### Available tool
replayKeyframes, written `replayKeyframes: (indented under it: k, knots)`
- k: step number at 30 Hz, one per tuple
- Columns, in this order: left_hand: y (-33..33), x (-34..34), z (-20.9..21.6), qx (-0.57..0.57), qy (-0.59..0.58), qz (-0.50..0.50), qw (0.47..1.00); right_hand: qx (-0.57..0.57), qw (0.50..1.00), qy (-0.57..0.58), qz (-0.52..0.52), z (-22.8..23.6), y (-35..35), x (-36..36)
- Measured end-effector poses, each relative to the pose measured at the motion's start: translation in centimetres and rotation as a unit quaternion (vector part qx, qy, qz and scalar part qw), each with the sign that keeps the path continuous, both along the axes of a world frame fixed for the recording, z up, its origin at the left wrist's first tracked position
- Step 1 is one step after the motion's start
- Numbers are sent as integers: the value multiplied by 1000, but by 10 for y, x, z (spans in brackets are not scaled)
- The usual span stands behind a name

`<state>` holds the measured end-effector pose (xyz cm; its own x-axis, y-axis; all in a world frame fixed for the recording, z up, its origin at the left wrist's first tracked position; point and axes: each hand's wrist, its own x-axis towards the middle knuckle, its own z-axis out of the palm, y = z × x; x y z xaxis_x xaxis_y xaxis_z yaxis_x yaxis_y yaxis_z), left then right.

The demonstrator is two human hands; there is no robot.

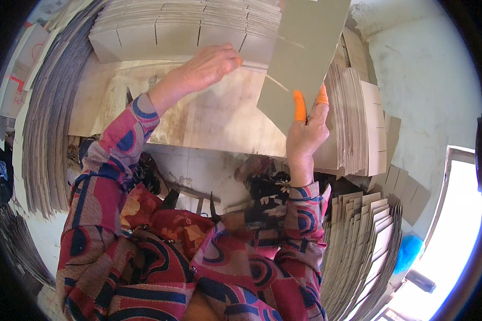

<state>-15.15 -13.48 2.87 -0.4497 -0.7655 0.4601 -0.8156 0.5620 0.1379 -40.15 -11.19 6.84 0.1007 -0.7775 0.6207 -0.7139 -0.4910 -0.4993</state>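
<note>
My right hand (307,128), with orange rubber tips on two fingers, holds up a flat grey cardboard sheet (304,51) by its lower edge. My left hand (211,65) reaches forward to the front edge of a stack of flat cardboard blanks (182,27), fingers curled against it. A thin strip or string (276,81) runs between the stack edge and the held sheet. Both forearms wear sleeves patterned in red, blue and pink.
A worn wooden board (219,120) serves as the work surface. Tall bundles of cardboard sheets stand on the left (51,117), on the right (356,120) and lower right (359,251). A pale wall (428,80) and bright doorway (455,235) lie right.
</note>
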Motion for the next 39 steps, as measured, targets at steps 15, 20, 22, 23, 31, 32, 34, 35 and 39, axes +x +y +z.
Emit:
replayKeyframes:
  k: [15, 20, 22, 23, 31, 32, 34, 35, 39]
  knots:
    - [45, -59, 29, -16, 71, -64, 995, 196, 964, 175, 47, -18, 0, 0]
    - [71, -58, 27, 67, 109, -25, 991, 132, 975, 168, 68, -32, 4, -2]
    - [86, -48, 46, 147, 208, -14, 967, 122, 980, 141, 73, -33, 8, -4]
    - [92, -39, 58, 186, 257, -7, 948, 129, 982, 123, 70, -32, 9, -3]
    - [27, 34, 80, 71, -64, 118, 989, 103, 989, 75, 81, -31, 7, 5]
    - [5, 40, 62, 80, -82, 148, 982, 115, 987, 77, 80, -27, 8, 8]
    - [-35, 37, 24, 79, -94, 184, 975, 127, 986, 77, 69, -26, 7, 6]
    - [-48, 34, 11, 69, -93, 201, 973, 127, 987, 69, 70, -28, 6, 5]
    - [-65, 41, -23, 18, -124, 213, 969, 130, 986, 72, 73, -22, 8, 8]
